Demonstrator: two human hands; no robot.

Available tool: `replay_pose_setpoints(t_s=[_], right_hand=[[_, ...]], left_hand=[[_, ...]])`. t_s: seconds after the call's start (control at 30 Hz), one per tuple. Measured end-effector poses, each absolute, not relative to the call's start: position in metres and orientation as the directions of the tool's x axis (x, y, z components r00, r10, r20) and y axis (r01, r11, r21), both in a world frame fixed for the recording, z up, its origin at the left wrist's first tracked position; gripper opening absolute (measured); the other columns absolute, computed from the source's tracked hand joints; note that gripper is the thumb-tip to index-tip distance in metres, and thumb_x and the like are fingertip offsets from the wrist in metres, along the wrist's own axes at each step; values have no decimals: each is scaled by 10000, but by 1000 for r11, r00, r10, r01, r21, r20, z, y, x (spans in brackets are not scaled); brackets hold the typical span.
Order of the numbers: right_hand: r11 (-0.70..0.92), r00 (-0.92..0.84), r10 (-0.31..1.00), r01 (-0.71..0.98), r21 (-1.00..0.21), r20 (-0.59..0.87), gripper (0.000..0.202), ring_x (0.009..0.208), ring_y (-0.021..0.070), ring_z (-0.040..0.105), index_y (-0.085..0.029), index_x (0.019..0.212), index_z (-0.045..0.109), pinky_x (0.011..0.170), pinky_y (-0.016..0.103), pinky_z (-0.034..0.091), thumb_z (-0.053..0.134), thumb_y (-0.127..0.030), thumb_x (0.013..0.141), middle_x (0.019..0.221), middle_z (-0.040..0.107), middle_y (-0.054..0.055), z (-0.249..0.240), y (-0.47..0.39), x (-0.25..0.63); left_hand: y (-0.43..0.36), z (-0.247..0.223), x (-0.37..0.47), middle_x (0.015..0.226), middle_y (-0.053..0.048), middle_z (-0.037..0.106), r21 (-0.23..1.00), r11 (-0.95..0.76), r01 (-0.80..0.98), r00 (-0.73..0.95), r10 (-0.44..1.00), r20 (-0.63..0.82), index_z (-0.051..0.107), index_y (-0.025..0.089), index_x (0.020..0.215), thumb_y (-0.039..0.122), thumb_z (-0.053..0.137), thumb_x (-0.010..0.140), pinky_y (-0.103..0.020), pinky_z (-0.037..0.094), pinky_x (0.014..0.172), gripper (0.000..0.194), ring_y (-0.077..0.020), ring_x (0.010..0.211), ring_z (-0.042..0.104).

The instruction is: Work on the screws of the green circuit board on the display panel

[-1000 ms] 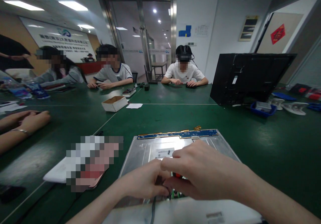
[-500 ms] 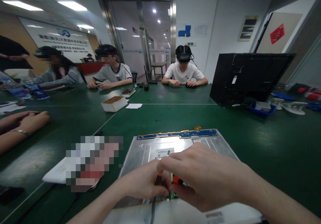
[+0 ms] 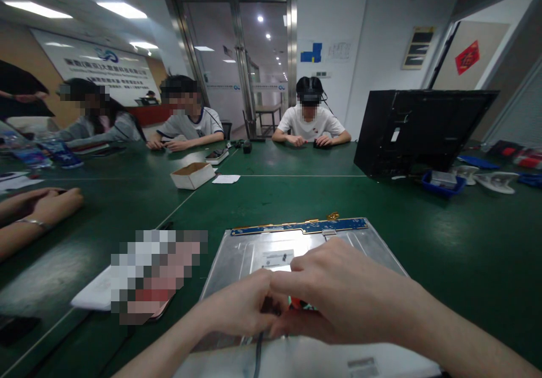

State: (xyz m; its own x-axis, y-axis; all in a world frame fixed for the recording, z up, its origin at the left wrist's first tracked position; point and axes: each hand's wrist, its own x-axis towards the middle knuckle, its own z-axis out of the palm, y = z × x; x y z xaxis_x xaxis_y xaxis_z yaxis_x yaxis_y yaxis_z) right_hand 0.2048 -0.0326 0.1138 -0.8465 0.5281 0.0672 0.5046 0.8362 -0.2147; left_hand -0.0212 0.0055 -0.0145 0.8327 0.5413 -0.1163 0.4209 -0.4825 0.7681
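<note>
A flat silvery display panel (image 3: 231,259) lies on the table before me, with a blue circuit strip (image 3: 271,229) along its far edge. Over its near part, my left hand (image 3: 249,304) is closed, fingers curled down; what they grip is hidden. A dark cable (image 3: 258,355) comes out beneath it toward me. Touching it, my right hand (image 3: 339,293) is closed around a small tool with an orange handle (image 3: 297,302), mostly covered by the fingers. Bits of green circuit board show below the hands. A whitish sheet-like surface (image 3: 313,361) with a label lies nearest me.
Left of the panel lie a white item (image 3: 95,288) and a pinkish one, partly blurred out. Farther off are an open box (image 3: 192,176), a paper slip (image 3: 226,179), a black monitor (image 3: 423,130) and a blue tray (image 3: 442,183). Other people sit around the green table (image 3: 461,254).
My right hand's fingers have shifted and closed in nearer my left hand, covering more of the orange handle. My left hand has barely moved; the panel has stayed put.
</note>
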Motion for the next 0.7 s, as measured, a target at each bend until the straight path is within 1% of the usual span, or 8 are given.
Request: replay_pose_setpoints(t_s=[0.07,0.17,0.27,0.4,0.47,0.53,0.63,0.7], right_hand=[[834,-843,534,514,-202,58,152,648,132,597,-217,1045,682,528,290,218,614,-351,1025,832,736,5,114,-33,204],[834,-843,535,516,-193,55,123,656,136,594,-218,1049,686,526,292,220,588,-282,1013,858,743,6,115,-32,203],[839,-850,523,500,-213,62,111,646,130,571,-208,1039,672,519,282,229,585,-244,980,858,735,6,115,-32,203],[859,-869,486,454,-239,97,81,630,116,522,-187,998,633,509,264,257,575,-227,959,856,707,9,114,-32,204],[871,-879,462,424,-247,117,71,632,114,505,-189,998,612,508,260,269,586,-219,939,873,697,4,113,-32,205],[877,-885,449,408,-255,124,108,623,113,487,-196,1015,594,501,256,272,610,-211,909,871,684,-7,113,-32,206],[872,-879,459,419,-253,131,154,607,116,474,-207,1028,579,493,258,259,628,-219,882,859,672,-12,111,-32,206],[865,-868,479,440,-243,135,138,604,122,484,-210,1022,579,493,264,246,618,-230,891,850,677,-7,110,-33,206]], left_hand=[[5,-14,-21,744,-10,682,744,-494,450,820,559,-124,751,165,834,201,647,831,-251,493,652,110,-186,714,603],[4,-12,-21,822,-26,728,736,-483,474,796,592,-125,766,176,903,191,668,804,-262,526,720,140,-201,780,633],[2,-11,-21,817,-20,731,749,-442,493,777,611,-151,759,187,915,188,677,786,-244,518,679,153,-193,762,642],[1,-6,-20,761,11,706,767,-433,474,786,601,-146,709,198,806,167,642,778,-211,484,616,79,-158,690,620],[1,-3,-18,756,10,696,775,-440,454,799,585,-136,690,195,781,167,640,769,-208,480,613,58,-158,689,622],[2,-2,-18,748,8,683,769,-448,456,802,582,-137,680,189,782,171,645,760,-209,477,613,45,-160,688,621],[3,-4,-18,769,-1,683,766,-441,467,796,588,-147,669,177,801,172,645,765,-211,479,622,43,-163,697,629],[2,-8,-20,779,-6,685,772,-438,461,796,589,-140,671,169,822,166,645,775,-212,488,632,54,-165,707,637]])
